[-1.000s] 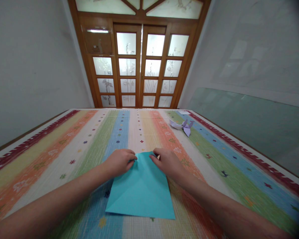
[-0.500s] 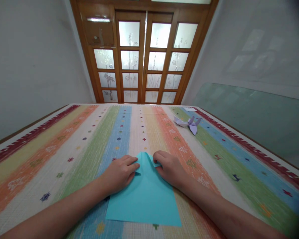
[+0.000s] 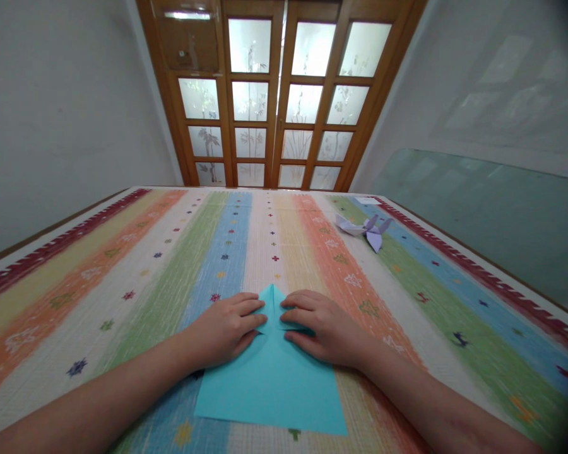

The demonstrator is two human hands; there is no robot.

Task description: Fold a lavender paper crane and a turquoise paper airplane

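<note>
A turquoise sheet of paper (image 3: 271, 394) lies on the striped tablecloth in front of me, its two far corners folded inward to a point. My left hand (image 3: 230, 329) rests on the left folded flap, fingers stretched out and lying flat. On the right flap lies my right hand (image 3: 319, 328), its fingers spread and pressing the paper down. The folded edges meet near the middle line at the top, partly hidden under the fingers.
Farther back on the right sits a purple folded-paper figure (image 3: 372, 232). A small white slip (image 3: 366, 200) lies by the far right corner of the striped tablecloth (image 3: 170, 293). Beyond the table stand wood-framed glass doors (image 3: 277, 101); a pale green panel (image 3: 492, 214) is at the right.
The right flap has come down flat against the paper. My right hand has gone from pinching its edge to lying spread on it. My left hand has flattened slightly.
</note>
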